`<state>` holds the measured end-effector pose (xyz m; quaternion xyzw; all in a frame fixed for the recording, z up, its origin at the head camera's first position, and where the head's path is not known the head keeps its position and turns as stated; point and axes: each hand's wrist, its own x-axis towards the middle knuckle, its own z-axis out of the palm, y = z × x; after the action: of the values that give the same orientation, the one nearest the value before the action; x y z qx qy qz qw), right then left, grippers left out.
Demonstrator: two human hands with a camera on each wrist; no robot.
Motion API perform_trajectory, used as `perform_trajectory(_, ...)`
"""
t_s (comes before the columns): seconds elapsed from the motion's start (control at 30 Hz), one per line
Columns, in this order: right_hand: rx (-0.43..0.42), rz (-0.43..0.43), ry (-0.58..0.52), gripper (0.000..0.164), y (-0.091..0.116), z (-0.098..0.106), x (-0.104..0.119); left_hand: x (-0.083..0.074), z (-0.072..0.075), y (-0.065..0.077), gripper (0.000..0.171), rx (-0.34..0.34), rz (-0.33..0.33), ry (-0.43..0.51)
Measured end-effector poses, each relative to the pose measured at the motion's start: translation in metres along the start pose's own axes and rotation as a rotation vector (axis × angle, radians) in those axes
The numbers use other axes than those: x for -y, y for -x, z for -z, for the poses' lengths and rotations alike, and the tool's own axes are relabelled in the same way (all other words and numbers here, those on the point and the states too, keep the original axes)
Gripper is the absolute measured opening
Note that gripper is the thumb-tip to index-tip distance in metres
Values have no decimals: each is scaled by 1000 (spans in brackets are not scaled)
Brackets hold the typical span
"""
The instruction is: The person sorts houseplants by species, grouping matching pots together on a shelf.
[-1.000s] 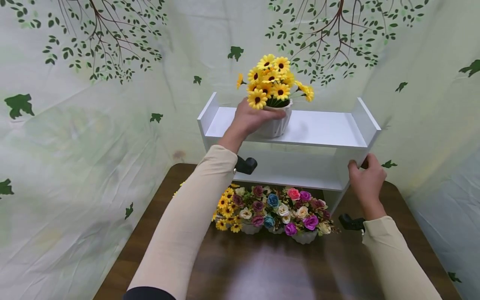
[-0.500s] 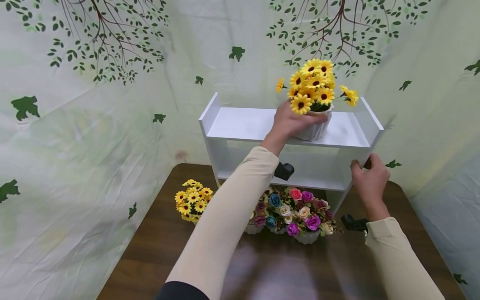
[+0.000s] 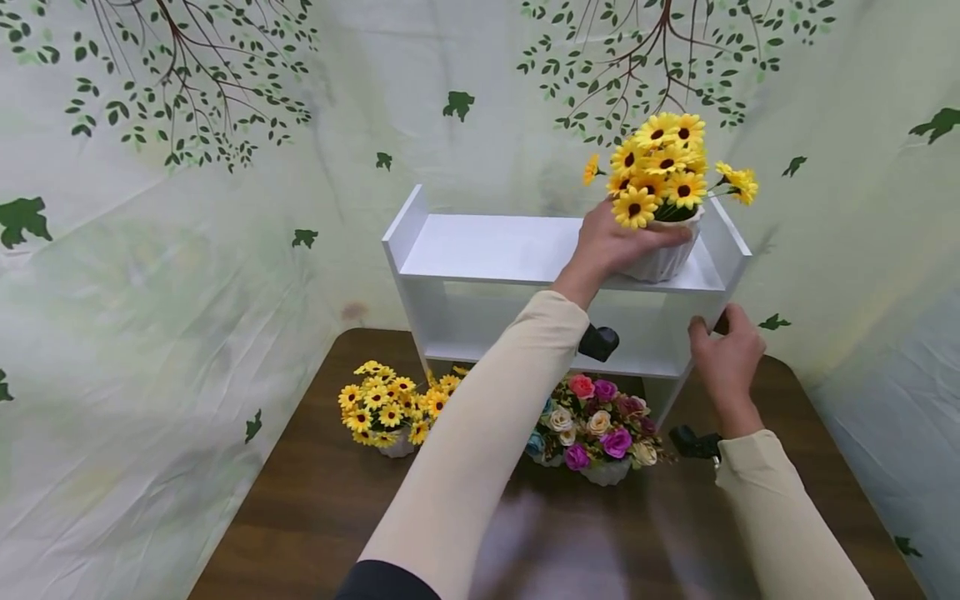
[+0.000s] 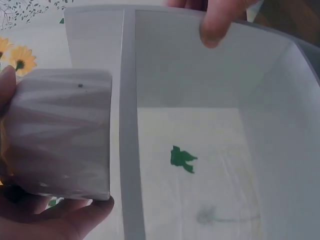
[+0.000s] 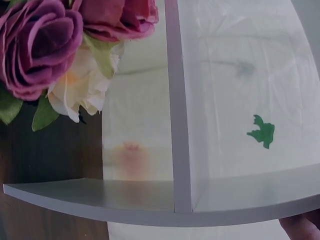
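My left hand (image 3: pixel 611 246) grips a white ribbed flowerpot (image 3: pixel 663 260) from its left side, thumb and fingers around it. Yellow sunflowers (image 3: pixel 663 171) fill the pot. It stands upright at the right end of the white shelf's (image 3: pixel 495 242) top board, by the end panel. In the left wrist view the pot's (image 4: pixel 62 132) base lies right at the board edge. My right hand (image 3: pixel 729 358) pinches the front edge of the shelf's right side panel, just below the top board. Its fingertips (image 4: pixel 212 37) show over that panel in the left wrist view.
Along the shelf's foot on the brown table (image 3: pixel 300 500) stand several potted flowers: yellow sunflowers (image 3: pixel 378 408) at left, mixed roses (image 3: pixel 600 425) at right. My left forearm (image 3: pixel 480 450) hides some of them. The middle board (image 3: pixel 630 354) shows beneath the top one. A leaf-printed cloth (image 3: pixel 187 250) hangs behind.
My left hand has carried the sunflower pot rightward along the top board to its right end. The sunflowers at the table's left have come into view. My right hand keeps its grip on the side panel.
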<state>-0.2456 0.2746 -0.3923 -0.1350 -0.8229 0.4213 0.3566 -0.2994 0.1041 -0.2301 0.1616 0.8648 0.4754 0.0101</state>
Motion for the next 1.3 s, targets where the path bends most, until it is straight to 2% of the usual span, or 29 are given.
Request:
perform_trajectory(0.3,-20,24,-5,29,-1,-1,-3,-5,-18,-4,87,13,-21,7)
perform_trajectory(0.7,-35,9,-15,28,0,-3,-1,-7,-21,-8,89,34,-25,-1)
perform_trajectory(0.83,-39,3,-17,28,1,-2,-3,-4,-24,-8,91,45,-58,52)
perform_trajectory(0.93,-45,-6,-20,27,3,-2,-3,2,-24,-6,92,67,-68,156)
perform_trajectory(1.03,-44,4,-26,26,2,-2,-4,12,-15,-1,99,80,-14,174)
perform_trajectory(1.13,-31,18,-40,26,2,-2,-4,23,4,7,103,88,41,82)
perform_trajectory(1.23,-31,19,-46,26,1,-2,-4,36,28,20,95,91,12,14)
perform_trajectory(1.3,-36,15,-49,26,0,-1,-4,48,43,33,85,64,-19,8)
